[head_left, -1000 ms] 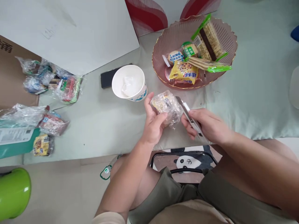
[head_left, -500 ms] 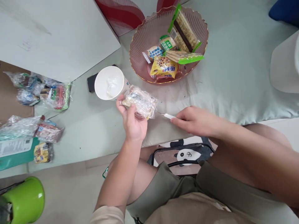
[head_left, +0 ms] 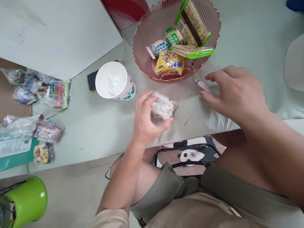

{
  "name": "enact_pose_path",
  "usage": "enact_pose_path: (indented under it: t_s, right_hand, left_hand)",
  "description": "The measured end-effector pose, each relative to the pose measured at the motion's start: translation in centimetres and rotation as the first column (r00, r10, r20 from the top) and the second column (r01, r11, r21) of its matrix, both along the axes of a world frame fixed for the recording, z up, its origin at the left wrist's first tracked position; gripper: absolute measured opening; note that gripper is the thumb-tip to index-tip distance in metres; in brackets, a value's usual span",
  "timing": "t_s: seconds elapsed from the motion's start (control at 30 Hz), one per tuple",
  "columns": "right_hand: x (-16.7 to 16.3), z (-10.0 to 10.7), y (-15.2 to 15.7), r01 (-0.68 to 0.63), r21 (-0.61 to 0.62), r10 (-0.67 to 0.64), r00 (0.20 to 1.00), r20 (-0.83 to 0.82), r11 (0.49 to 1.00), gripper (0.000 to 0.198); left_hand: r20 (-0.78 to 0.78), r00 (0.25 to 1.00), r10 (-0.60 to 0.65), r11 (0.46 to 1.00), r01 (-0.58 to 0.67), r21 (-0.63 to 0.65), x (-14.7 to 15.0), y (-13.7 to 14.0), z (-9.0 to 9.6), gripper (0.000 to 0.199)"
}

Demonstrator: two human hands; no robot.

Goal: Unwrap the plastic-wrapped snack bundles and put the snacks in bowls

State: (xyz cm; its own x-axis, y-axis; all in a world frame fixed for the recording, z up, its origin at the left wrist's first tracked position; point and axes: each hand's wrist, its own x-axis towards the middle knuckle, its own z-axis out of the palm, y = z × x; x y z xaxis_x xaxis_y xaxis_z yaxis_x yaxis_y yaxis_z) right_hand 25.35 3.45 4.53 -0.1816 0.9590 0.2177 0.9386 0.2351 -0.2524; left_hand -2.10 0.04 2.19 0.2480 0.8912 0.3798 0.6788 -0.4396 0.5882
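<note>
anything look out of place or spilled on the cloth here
Nothing looks spilled. One oddity: a thin dark strand lies on the pale cloth near the plastic-wrapped packet, perhaps a stray hair or thread; too fine to tell.

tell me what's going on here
A person has their left grip curved around a plastic-wrapped packet on the cloth-covered table; whether it is clasped isn't clear. Their right grip is spread open around a pale tool, maybe touching it. A paper cup with clear plastic inside stands left of the packet, and a pink bowl of wrapped snacks sits beyond.
</note>
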Motion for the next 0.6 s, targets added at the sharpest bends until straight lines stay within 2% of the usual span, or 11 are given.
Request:
enact_pose_path:
  t_s: [0.07,0.13,0.2,0.27,0.4,0.47,0.53,0.6]
  right_hand:
    - [-1.2,0.1,-0.4,-0.175,0.006,0.174,0.979,-0.107,0.985,0.029]
    - [-2.8,0.0,-1.1,-0.396,-0.016,0.379,0.89,-0.253,0.918,0.031]
    - [-4.2,-0.5,-1.8,-0.511,-0.037,0.467,0.809,-0.356,0.859,0.034]
    - [-5.2,-1.1,-2.3,-0.521,-0.037,0.465,0.788,-0.403,0.853,0.039]
    - [-6.1,-1.5,-2.3,-0.471,-0.048,0.394,0.786,-0.476,0.881,0.04]
    - [-6.3,-1.0,-2.0,-0.43,-0.076,0.343,0.804,-0.486,0.9,0.027]
    - [-6.6,-0.3,-1.9,-0.388,-0.131,0.278,0.823,-0.496,0.912,0.017]
    - [-7.0,0.4,-2.0,-0.325,-0.208,0.175,0.833,-0.525,0.923,0.019]
  left_hand:
    - [-0.083,0.996,-0.031,0.998,0.027,-0.052,0.2,-0.1,0.3,0.058]
    - [-0.102,0.995,-0.003,0.996,-0.006,-0.09,0.4,-0.3,0.6,0.043]
    - [-0.047,0.998,0.034,0.993,-0.039,-0.109,0.3,-0.3,0.9,0.024]
    - [0.051,0.996,0.066,0.991,-0.059,-0.121,0.1,-0.1,1.0,0.012]
    - [0.198,0.974,0.106,0.988,-0.081,-0.129,-0.5,0.1,1.1,0.015]
    - [0.182,0.98,0.076,0.99,-0.053,-0.131,-0.6,-0.1,1.0,0.012]
    - [0.122,0.992,0.029,0.99,-0.012,-0.138,-0.4,-0.5,1.0,0.029]
    - [0.078,0.997,0.014,0.991,-0.003,-0.137,-0.1,-0.9,1.0,0.04]
